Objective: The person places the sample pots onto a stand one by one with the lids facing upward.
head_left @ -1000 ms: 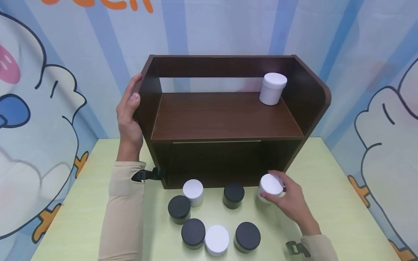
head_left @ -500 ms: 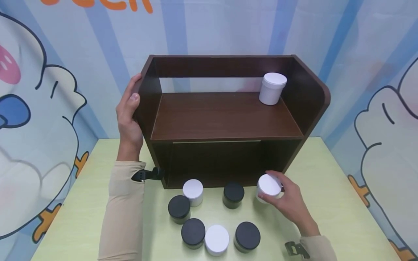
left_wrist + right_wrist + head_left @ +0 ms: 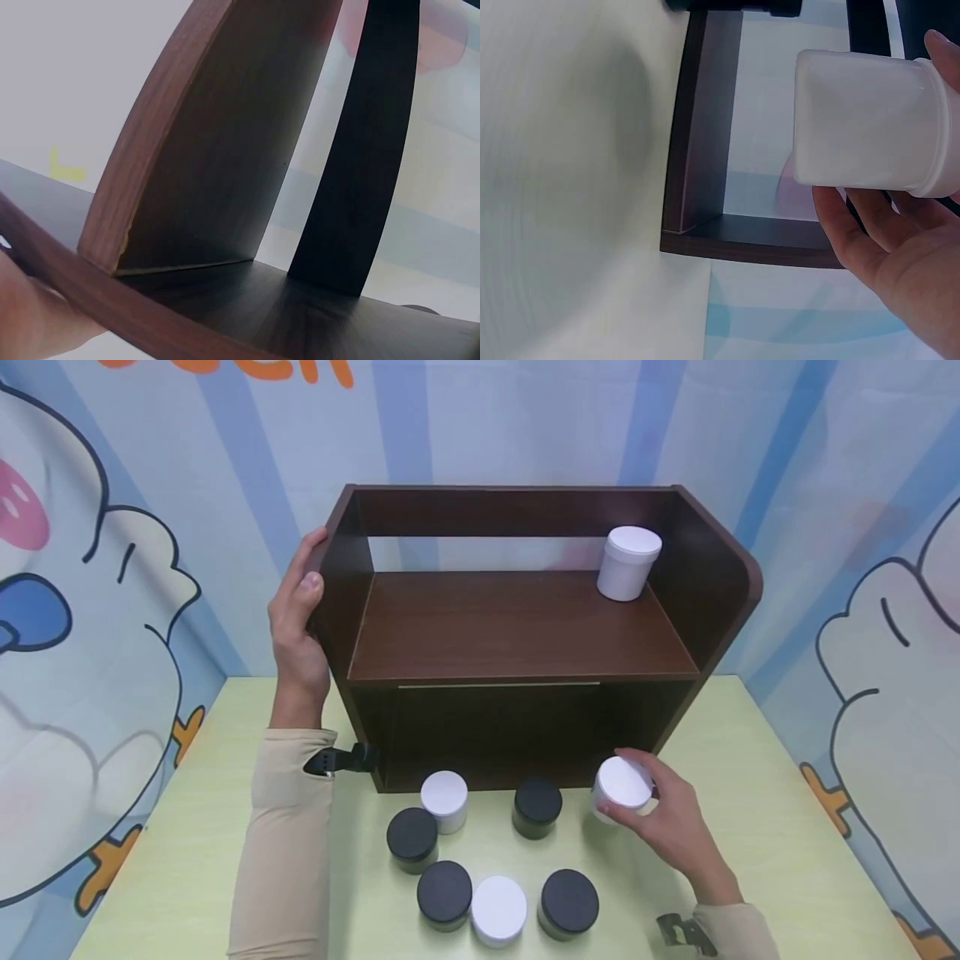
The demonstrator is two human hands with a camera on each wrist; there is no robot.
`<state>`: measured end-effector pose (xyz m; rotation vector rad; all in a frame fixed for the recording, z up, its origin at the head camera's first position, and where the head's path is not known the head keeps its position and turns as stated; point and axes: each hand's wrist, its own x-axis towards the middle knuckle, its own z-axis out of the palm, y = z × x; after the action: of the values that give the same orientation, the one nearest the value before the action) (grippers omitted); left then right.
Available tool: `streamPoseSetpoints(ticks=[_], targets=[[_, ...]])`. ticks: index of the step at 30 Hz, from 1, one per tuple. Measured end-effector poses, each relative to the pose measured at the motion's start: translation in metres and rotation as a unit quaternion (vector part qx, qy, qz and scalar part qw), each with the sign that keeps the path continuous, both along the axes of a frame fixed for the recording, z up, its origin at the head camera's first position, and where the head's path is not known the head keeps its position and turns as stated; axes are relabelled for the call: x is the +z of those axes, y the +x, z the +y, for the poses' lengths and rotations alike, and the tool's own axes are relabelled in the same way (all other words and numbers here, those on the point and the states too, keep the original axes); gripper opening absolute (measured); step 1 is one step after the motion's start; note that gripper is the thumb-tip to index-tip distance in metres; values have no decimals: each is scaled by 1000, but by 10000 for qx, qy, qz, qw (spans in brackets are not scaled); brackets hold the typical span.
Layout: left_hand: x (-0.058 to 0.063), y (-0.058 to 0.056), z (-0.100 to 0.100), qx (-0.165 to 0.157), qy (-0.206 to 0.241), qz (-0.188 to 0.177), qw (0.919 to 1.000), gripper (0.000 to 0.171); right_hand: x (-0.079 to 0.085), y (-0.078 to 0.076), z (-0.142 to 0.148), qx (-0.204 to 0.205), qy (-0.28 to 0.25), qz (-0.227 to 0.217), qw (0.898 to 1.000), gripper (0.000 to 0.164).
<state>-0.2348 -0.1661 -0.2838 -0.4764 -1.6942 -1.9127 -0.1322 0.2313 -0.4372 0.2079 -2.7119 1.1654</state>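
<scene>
- White plastic, a smooth cylindrical lidded jar (image 3: 622, 787) is in the right hand (image 3: 678, 827), just in front of the near right corner of a dark brown wooden two-tier shelf unit (image 3: 517, 631).
- Right-hand grip: thumb and fingers pinch the jar from opposite sides, parted only as far as its width; the right wrist view shows its base apart from the tabletop.
- Left hand (image 3: 298, 627): fingers extended and thumb apart, resting against the outside of the unit's left side panel; it is not wrapped round any jar.
- Another white lidded jar (image 3: 628, 567) stands upright on the upper shelf, at the far right.
- Pale yellow-green table (image 3: 787, 827): it bears the unit and, on the near side, four black-lidded round jars (image 3: 537, 802) and two white-lidded round jars (image 3: 498, 908), all upright.
- One white-lidded jar is near the unit's left front, just beside a black-lidded one; the other is at the near edge, between two black-lidded ones.
- Blue-and-white striped cartoon backdrop (image 3: 517, 422) hangs behind.
</scene>
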Motion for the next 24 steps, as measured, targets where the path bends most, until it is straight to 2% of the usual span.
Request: streamPoseSetpoints(ticks=[9, 16, 24], targets=[[1, 0, -1, 21, -10, 4, 10000, 54, 9, 1, 3, 40, -47, 91, 9999, 68], [1, 0, -1, 66, -38, -17, 10000, 54, 20, 4, 5, 90, -34, -57, 9999, 69], [0, -1, 1, 75, -27, 32, 10000, 54, 25, 6, 5, 181, 61, 13, 9998, 70]])
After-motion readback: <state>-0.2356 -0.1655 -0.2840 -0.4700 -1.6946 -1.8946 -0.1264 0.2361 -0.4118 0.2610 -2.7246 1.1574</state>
